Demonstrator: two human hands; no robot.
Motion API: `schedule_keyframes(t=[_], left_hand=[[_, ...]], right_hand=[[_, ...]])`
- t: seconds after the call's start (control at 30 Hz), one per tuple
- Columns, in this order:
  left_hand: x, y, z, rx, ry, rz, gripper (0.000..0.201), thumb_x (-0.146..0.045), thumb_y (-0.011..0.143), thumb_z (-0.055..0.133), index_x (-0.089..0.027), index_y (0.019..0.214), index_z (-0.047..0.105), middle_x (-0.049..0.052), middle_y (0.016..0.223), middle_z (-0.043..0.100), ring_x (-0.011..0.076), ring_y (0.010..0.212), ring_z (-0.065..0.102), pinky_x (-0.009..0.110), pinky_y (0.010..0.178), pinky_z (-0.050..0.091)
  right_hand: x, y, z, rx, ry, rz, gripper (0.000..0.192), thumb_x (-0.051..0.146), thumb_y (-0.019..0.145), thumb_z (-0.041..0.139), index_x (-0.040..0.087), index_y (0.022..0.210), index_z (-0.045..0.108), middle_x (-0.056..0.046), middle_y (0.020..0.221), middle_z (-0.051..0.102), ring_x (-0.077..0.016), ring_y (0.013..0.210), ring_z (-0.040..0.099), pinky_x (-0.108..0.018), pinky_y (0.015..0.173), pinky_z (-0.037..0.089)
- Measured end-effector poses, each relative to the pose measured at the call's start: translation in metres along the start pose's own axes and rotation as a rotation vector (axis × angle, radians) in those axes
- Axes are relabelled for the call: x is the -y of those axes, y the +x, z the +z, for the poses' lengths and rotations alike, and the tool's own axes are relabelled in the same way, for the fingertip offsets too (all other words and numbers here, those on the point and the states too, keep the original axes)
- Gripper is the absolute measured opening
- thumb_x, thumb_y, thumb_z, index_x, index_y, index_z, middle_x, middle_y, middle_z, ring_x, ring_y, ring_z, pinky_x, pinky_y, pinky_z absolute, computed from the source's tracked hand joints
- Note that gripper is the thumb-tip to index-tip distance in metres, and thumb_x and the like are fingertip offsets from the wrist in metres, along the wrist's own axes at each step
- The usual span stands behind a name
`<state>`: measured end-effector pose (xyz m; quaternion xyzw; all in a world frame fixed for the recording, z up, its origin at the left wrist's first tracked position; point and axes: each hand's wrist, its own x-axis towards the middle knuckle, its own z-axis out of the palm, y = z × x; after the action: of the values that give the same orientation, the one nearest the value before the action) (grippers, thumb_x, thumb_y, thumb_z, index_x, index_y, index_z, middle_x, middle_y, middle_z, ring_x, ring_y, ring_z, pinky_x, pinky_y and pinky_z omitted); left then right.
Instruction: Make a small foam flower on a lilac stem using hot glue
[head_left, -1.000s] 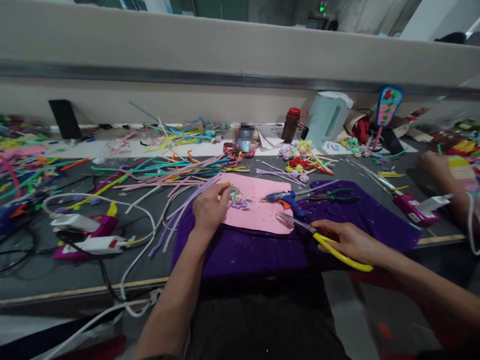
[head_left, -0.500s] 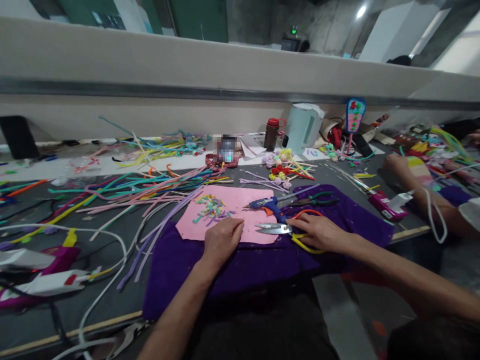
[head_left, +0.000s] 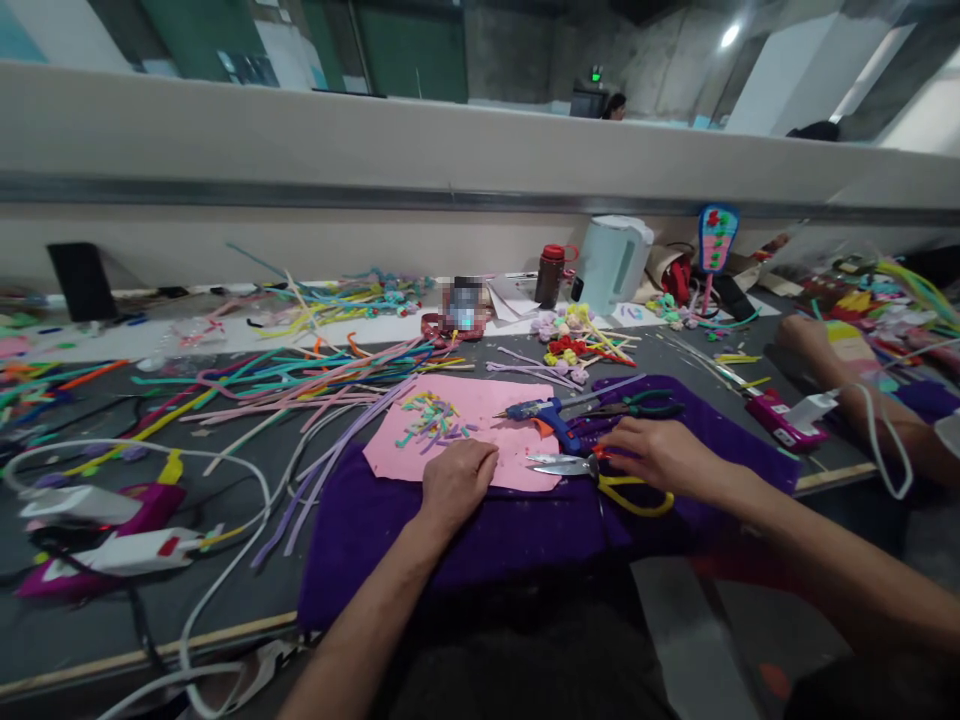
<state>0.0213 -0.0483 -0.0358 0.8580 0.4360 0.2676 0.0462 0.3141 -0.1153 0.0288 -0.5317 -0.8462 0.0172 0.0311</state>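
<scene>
The yellow-handled scissors (head_left: 600,475) lie flat on the purple cloth (head_left: 480,530), blades pressed together and pointing left onto the near right corner of the pink sheet (head_left: 487,420). The right hand (head_left: 656,452) rests palm down just behind the handles, fingertips at the pivot; its grip is loose, fingers spread rather than pinching, and the yellow loop lies free beside the wrist. The left hand (head_left: 455,482) sits as a curled fist on the near edge of the pink sheet, fingers pressed together, with nothing visible inside it.

On the sheet, behind the left hand, is a small heap of cut pipe-cleaner bits (head_left: 431,418) (green, yellow, purple). A blue glue gun (head_left: 544,412) lies at the sheet's right edge, and green-handled pliers (head_left: 645,405) lie beyond it on the cloth.

Long pipe cleaners (head_left: 300,375) are strewn across the dark worktop (head_left: 225,560) to the left, near a white cable (head_left: 247,500). Farther back stand a dark bottle (head_left: 551,275) and a pale kettle (head_left: 611,262). Another person's arm (head_left: 862,400) rests at the far right.
</scene>
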Motion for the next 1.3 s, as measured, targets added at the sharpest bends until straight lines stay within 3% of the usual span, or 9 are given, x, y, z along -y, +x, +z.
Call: schedule_keyframes(t=[0.13, 0.3, 0.53, 0.7, 0.87, 0.97, 1.03, 1.13, 1.3], left_hand=[[-0.002, 0.000, 0.001, -0.119, -0.074, 0.059, 0.019, -0.027, 0.082, 0.046, -0.021, 0.089, 0.063, 0.003, 0.084, 0.066, 0.0157, 0.081, 0.058, 0.027, 0.074, 0.040], [0.003, -0.006, -0.002, -0.207, -0.097, 0.089, 0.017, -0.024, 0.082, 0.047, -0.020, 0.088, 0.063, 0.004, 0.082, 0.066, 0.0158, 0.079, 0.058, 0.027, 0.074, 0.040], [0.003, -0.012, -0.003, -0.205, -0.108, 0.084, 0.017, -0.024, 0.082, 0.046, -0.019, 0.086, 0.062, 0.004, 0.077, 0.064, 0.0154, 0.076, 0.057, 0.027, 0.070, 0.039], [0.002, -0.012, -0.004, -0.221, -0.141, 0.071, 0.016, -0.024, 0.082, 0.047, -0.019, 0.086, 0.062, 0.003, 0.077, 0.065, 0.0152, 0.076, 0.057, 0.027, 0.070, 0.040], [0.003, -0.009, -0.007, -0.244, -0.251, -0.008, 0.017, -0.025, 0.081, 0.049, -0.020, 0.084, 0.064, 0.003, 0.079, 0.066, 0.0149, 0.077, 0.058, 0.028, 0.072, 0.042], [0.002, -0.009, -0.012, -0.233, -0.518, -0.196, 0.020, -0.031, 0.079, 0.050, -0.020, 0.083, 0.066, 0.004, 0.082, 0.066, 0.0148, 0.076, 0.058, 0.026, 0.066, 0.045], [0.000, -0.011, -0.018, -0.207, -0.833, -0.381, 0.026, -0.037, 0.077, 0.052, -0.017, 0.087, 0.066, 0.005, 0.081, 0.066, 0.0138, 0.069, 0.058, 0.023, 0.055, 0.046], [-0.007, -0.019, -0.032, -0.199, -1.301, -0.583, 0.036, -0.043, 0.074, 0.054, -0.013, 0.092, 0.064, 0.007, 0.081, 0.065, 0.0100, 0.058, 0.053, 0.017, 0.040, 0.037], [-0.017, -0.043, -0.054, -0.266, -1.608, -0.702, 0.040, -0.042, 0.068, 0.061, -0.013, 0.097, 0.063, 0.008, 0.082, 0.065, 0.0059, 0.052, 0.050, 0.014, 0.037, 0.031]], right_hand=[[-0.002, 0.063, -0.014, -0.042, -0.110, 0.063, 0.031, 0.031, 0.089, 0.035, 0.020, 0.106, 0.059, -0.009, 0.096, 0.059, -0.0169, 0.085, 0.056, -0.024, 0.070, 0.039], [-0.006, 0.153, 0.002, 0.084, -0.312, 0.207, 0.031, 0.022, 0.088, 0.034, 0.016, 0.108, 0.056, -0.015, 0.104, 0.054, -0.0221, 0.089, 0.058, -0.028, 0.070, 0.042], [-0.013, 0.194, 0.035, 0.121, -0.372, 0.290, 0.035, 0.014, 0.085, 0.030, 0.010, 0.105, 0.059, -0.021, 0.105, 0.052, -0.0260, 0.086, 0.060, -0.034, 0.066, 0.046], [-0.016, 0.197, 0.032, 0.043, -0.348, 0.337, 0.033, 0.017, 0.086, 0.032, 0.011, 0.100, 0.061, -0.020, 0.103, 0.056, -0.0253, 0.086, 0.060, -0.032, 0.068, 0.044], [-0.009, 0.187, -0.003, -0.094, -0.311, 0.359, 0.036, 0.026, 0.088, 0.030, 0.014, 0.101, 0.061, -0.016, 0.103, 0.060, -0.0239, 0.092, 0.057, -0.031, 0.073, 0.041], [0.018, 0.165, -0.025, -0.184, -0.239, 0.312, 0.034, 0.028, 0.088, 0.031, 0.016, 0.100, 0.061, -0.011, 0.099, 0.063, -0.0196, 0.088, 0.057, -0.027, 0.072, 0.039], [0.047, 0.141, -0.031, -0.258, 0.070, 0.189, 0.030, 0.032, 0.084, 0.039, 0.015, 0.086, 0.063, -0.007, 0.079, 0.066, -0.0157, 0.072, 0.058, -0.023, 0.062, 0.038], [0.094, 0.099, -0.022, -0.074, 0.583, 0.011, 0.025, 0.035, 0.080, 0.046, 0.016, 0.071, 0.062, -0.001, 0.063, 0.062, -0.0098, 0.052, 0.052, -0.020, 0.049, 0.035], [0.142, 0.057, 0.012, 0.217, 1.018, 0.100, 0.019, 0.032, 0.076, 0.050, 0.016, 0.068, 0.056, 0.003, 0.055, 0.055, -0.0059, 0.037, 0.041, -0.018, 0.037, 0.030]])
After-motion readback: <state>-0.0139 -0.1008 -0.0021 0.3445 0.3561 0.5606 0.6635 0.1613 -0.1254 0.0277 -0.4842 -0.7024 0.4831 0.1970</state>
